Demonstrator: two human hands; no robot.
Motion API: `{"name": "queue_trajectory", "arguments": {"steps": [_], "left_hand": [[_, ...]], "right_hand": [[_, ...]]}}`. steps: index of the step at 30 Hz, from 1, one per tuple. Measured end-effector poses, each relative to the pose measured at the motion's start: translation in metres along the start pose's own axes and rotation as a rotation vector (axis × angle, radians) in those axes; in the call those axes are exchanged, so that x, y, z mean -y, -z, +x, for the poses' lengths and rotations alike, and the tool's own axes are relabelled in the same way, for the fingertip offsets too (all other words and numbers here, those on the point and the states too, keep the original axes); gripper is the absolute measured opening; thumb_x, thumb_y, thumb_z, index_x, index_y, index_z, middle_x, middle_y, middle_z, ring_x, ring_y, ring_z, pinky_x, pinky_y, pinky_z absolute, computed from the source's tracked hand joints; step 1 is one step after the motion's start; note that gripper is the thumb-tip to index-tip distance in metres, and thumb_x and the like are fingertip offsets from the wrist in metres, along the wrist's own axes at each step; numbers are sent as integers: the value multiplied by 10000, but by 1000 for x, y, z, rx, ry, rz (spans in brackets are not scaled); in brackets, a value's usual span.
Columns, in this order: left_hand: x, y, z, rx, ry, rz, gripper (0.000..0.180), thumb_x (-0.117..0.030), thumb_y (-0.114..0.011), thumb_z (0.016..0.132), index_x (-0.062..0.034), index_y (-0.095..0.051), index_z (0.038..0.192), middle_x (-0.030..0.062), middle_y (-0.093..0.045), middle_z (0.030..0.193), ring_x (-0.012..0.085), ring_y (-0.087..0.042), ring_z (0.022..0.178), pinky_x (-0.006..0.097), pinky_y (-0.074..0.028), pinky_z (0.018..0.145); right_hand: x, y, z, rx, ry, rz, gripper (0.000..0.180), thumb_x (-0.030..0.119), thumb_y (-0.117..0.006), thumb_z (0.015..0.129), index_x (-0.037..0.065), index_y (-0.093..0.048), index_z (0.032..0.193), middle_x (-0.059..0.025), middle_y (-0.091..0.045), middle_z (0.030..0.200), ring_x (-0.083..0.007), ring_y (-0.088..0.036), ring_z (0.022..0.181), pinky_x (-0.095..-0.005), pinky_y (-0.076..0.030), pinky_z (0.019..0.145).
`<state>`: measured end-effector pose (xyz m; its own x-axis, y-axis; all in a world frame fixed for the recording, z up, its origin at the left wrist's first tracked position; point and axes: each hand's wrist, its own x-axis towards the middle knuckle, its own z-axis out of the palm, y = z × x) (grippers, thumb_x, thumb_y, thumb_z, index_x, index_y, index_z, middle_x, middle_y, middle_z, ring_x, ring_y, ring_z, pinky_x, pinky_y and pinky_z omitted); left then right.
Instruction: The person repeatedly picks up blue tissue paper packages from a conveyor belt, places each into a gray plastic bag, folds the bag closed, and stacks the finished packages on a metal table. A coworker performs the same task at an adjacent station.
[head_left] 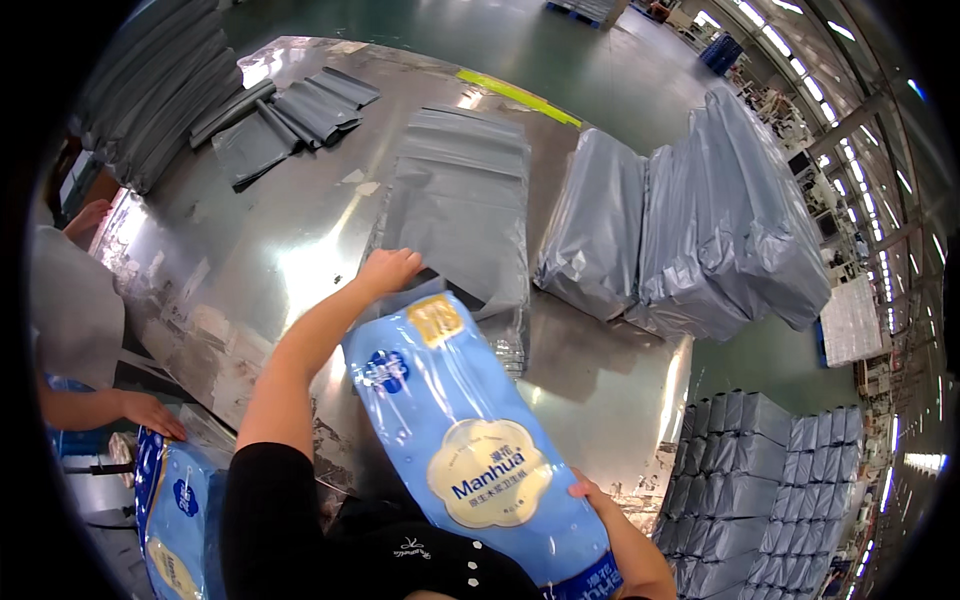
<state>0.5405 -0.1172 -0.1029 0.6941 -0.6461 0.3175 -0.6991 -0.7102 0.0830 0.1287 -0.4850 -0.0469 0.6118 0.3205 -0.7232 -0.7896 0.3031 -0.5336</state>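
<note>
The blue plastic-wrapped pack [470, 440] lies slantwise across the near edge of the steel table [250, 250], its top end toward 11 o'clock and its bottom end toward 5 o'clock, close to the person's body. It looks bulky yet probably light, soft enough to dent under the fingers, and its glossy film is likely slippery; a hold at both ends, or under the long sides, seems surer than pinching the film. The right hand [592, 493] rests on the pack's lower right edge at 5 o'clock, fingers curled against the wrap. The left hand [388, 270] reaches to 11 o'clock, just past the pack's top end, fingers bent onto the mouth of the top grey mailer bag [455, 210] of a flat stack; whether it pinches the bag I cannot tell. Filled grey parcels [700, 220] pile up at 2 o'clock. At 9 o'clock another person's hand [150, 412] rests by a second blue pack [180, 520].
</note>
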Motion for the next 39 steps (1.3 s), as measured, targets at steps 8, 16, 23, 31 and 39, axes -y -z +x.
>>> {"name": "queue_trajectory", "arguments": {"steps": [8,16,23,31,39], "left_hand": [[49,59,-10,233,11,-44,157,-228,-551,891,-81,-509,926,130,-573,851,332,-629,775,424,-508,640],[33,-21,37,-70,49,-239,158,-35,-506,825,-28,-462,977,156,-509,989,349,-574,928,416,-497,779],[94,-102,54,-430,611,-470,411,-120,-634,801,-2,-440,1144,256,-536,1040,455,-545,993,497,-473,776],[101,-111,53,-85,645,-604,257,-176,-614,806,6,-647,983,259,-640,913,432,-610,901,461,-486,783],[68,-76,-31,107,545,-699,220,-140,-626,746,-3,-656,915,241,-644,817,393,-639,779,430,-501,703]], "right_hand": [[35,6,68,126,31,30,569,439,-501,923,-12,-537,1267,-115,-607,1173,-186,-544,1107,-313,-445,928],[62,11,208,-347,522,-333,507,357,-515,915,3,-526,1278,-132,-576,1227,-219,-562,1094,-347,-463,891],[260,-37,311,-851,1010,-1037,618,180,-675,793,29,-443,1345,-196,-503,1306,-346,-511,1189,-386,-435,953],[282,-19,397,-667,836,-827,235,129,-634,794,-21,-682,968,-181,-700,816,-216,-683,753,-339,-501,696],[254,10,361,-592,835,-978,405,32,-670,760,23,-605,1159,-165,-691,964,-232,-676,804,-340,-512,733]]}}
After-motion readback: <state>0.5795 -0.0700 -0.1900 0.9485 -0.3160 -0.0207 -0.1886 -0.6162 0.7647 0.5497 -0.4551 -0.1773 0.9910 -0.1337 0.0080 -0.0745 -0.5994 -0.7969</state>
